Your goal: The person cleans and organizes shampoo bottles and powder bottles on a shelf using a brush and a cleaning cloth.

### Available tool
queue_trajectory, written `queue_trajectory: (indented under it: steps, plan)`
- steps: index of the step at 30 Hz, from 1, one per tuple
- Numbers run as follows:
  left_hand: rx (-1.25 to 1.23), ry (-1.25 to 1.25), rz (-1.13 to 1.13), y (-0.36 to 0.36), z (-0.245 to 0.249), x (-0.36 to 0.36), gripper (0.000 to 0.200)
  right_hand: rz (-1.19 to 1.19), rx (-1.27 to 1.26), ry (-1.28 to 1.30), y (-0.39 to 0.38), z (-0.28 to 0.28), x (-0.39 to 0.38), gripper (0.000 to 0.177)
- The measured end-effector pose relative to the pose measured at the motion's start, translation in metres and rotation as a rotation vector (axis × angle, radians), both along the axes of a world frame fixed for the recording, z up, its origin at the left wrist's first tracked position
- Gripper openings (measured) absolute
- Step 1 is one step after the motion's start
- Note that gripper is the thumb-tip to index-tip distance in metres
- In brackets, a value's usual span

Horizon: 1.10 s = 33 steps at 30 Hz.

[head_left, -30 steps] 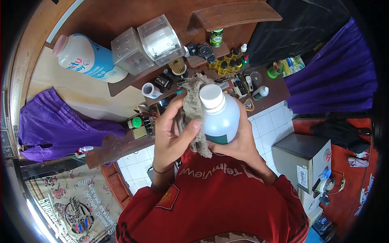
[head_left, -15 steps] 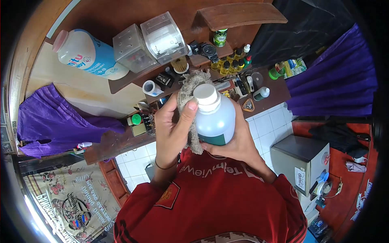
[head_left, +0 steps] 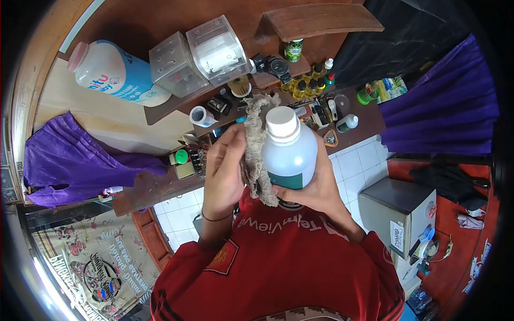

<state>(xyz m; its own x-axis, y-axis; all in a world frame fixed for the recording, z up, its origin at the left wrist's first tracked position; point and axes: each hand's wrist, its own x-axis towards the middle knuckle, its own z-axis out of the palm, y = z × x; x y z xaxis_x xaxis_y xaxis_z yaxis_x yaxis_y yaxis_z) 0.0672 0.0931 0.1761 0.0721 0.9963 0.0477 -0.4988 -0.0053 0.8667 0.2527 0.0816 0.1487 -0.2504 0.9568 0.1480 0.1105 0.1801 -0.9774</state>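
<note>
A white plastic bottle (head_left: pixel 292 152) with a ribbed white cap and a green label band is held up in front of my chest. My right hand (head_left: pixel 321 192) wraps its right side and base, thumb across the lower front. On the left, my left hand (head_left: pixel 224 168) grips a rough grey-beige cloth (head_left: pixel 258 150), which is pressed along the bottle's left side. Part of the left fingers is hidden behind the cloth. The cap is on the bottle.
A brown wooden shelf (head_left: pixel 353 131) beyond my hands carries small yellow oil bottles (head_left: pixel 308 85), a wristwatch (head_left: pixel 278 68) and a small white bottle (head_left: pixel 347 123). Clear plastic boxes (head_left: pixel 179 64) and a large powder bottle (head_left: pixel 118 75) stand higher left. Purple curtains (head_left: pixel 444 101) hang at both sides.
My left thumb has come off the bottle's cap and moved left onto the cloth. The bottle has shifted slightly right and down, and more of its green label shows.
</note>
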Motion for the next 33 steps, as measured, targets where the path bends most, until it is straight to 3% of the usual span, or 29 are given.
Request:
queue_trajectory:
  steps: [10,13,16,19,22,25,33]
  plan:
    - [-0.068,0.208,-0.041,-0.015,0.004,-0.001,0.057,-0.075,0.041,-0.067,-0.008,0.001,-0.006,0.099]
    - [-0.084,0.249,-0.005,-0.021,0.005,0.002,0.045,-0.063,0.045,-0.081,-0.009,0.001,-0.005,0.099]
    - [0.076,0.402,0.189,-0.026,-0.005,0.005,0.027,-0.073,0.046,-0.100,-0.010,0.002,-0.005,0.100]
    - [-0.020,0.404,0.222,-0.032,-0.013,0.004,0.030,-0.089,0.053,-0.101,-0.010,0.000,-0.006,0.101]
    - [-0.110,-0.028,0.186,-0.032,-0.003,0.011,0.037,-0.096,0.055,-0.116,-0.011,-0.002,-0.005,0.100]
    - [0.042,0.250,0.104,-0.032,-0.008,0.005,0.041,-0.096,0.032,-0.137,-0.011,0.000,-0.004,0.099]
    - [-0.061,0.128,0.028,-0.023,-0.004,0.010,0.051,-0.143,0.049,-0.144,-0.014,-0.002,-0.007,0.099]
